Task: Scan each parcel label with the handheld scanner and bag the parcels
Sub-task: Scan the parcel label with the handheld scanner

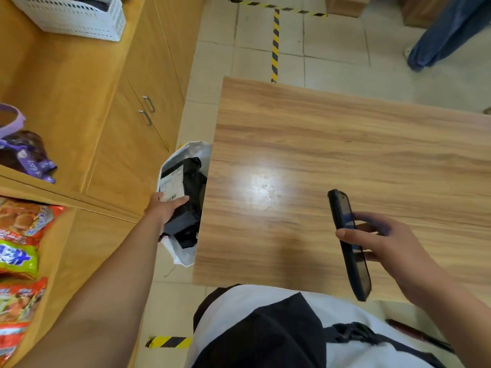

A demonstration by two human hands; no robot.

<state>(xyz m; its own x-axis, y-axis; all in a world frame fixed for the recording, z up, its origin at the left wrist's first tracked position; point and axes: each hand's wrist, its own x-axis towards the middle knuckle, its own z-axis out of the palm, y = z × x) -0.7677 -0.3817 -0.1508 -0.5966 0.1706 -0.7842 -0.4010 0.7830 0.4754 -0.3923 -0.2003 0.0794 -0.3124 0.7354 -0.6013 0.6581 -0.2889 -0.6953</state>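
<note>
Apparently scanned, bagging underway | left grip [164, 209] clasps black white-labelled parcel [190, 181] inside white plastic bag [183, 152] | right grip [388, 243] holds dark handheld scanner [356, 262]

Wide tabletop [345, 144] open to reach, white bag [183, 153] filling the narrow gap between it and the cabinet [125, 155]

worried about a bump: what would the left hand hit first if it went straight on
The left hand grips the black parcel; beyond it, probably the white bag's far wall, depth unclear.
</note>
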